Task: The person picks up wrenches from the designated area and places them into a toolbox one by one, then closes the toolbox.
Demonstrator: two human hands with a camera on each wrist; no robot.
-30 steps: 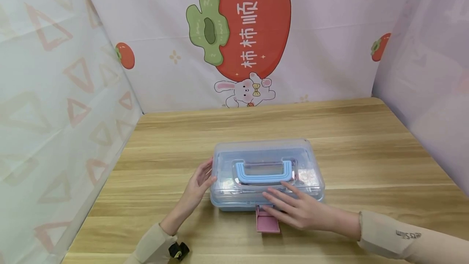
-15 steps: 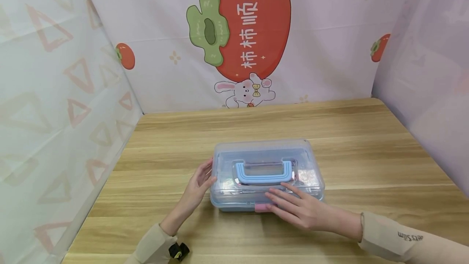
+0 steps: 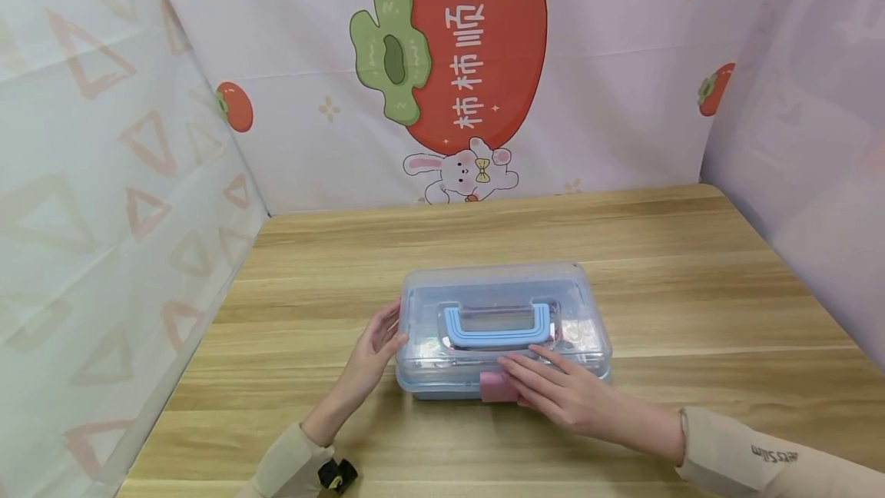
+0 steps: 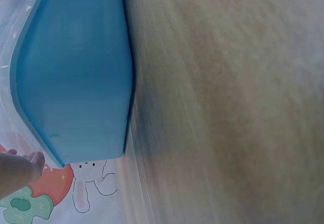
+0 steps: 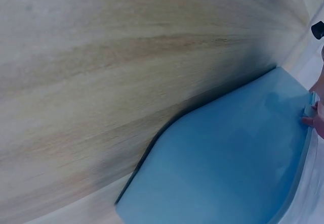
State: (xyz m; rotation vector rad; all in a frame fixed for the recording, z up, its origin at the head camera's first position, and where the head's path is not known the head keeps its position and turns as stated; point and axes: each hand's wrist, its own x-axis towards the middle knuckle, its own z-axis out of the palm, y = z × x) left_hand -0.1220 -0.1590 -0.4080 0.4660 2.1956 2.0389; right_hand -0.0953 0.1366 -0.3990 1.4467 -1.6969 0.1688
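A storage box with a clear lid point(image 3: 425, 290) and pale blue base point(image 5: 217, 158) sits on the table, its lid down. The blue carry handle point(image 3: 498, 338) lies flat on top. My left hand point(image 3: 373, 346) rests against the box's left end, thumb near the front corner and fingers further back. On the front, a pink latch point(image 3: 494, 387) stands up against the lid's rim. My right hand point(image 3: 570, 396) presses there with nearly straight fingers, covering the latch's right part. The base's blue side point(image 4: 76, 67) fills much of the left wrist view.
The wooden table point(image 3: 332, 260) extends around the box on all sides. A printed cloth point(image 3: 608, 83) with a big persimmon hangs behind it, and more cloth stands at left and right. A small black object point(image 3: 337, 475) is at the left cuff.
The pink latch, hanging out and down from the front a second ago, has swung up against the lid's rim under my right fingers. My left hand has stayed in place.
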